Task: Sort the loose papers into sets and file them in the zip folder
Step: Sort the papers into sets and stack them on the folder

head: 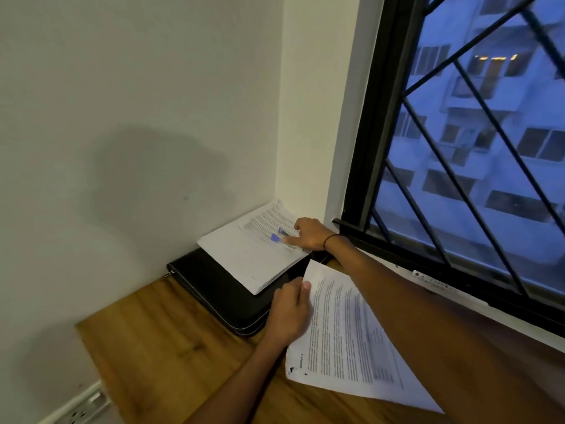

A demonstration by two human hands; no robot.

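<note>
Left hand pinches a printed sheet near the table's window edge, right hand with curled fingers presses the paper stack on the black zip folder in the far corner; a careless tug could slide that overhanging stack off.

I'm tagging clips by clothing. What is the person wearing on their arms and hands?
Both forearms are bare, with no sleeves in view. The right hand has a thin black band round the wrist. The left hand shows no ring, watch or glove. Neither hand shows any markings.
</note>
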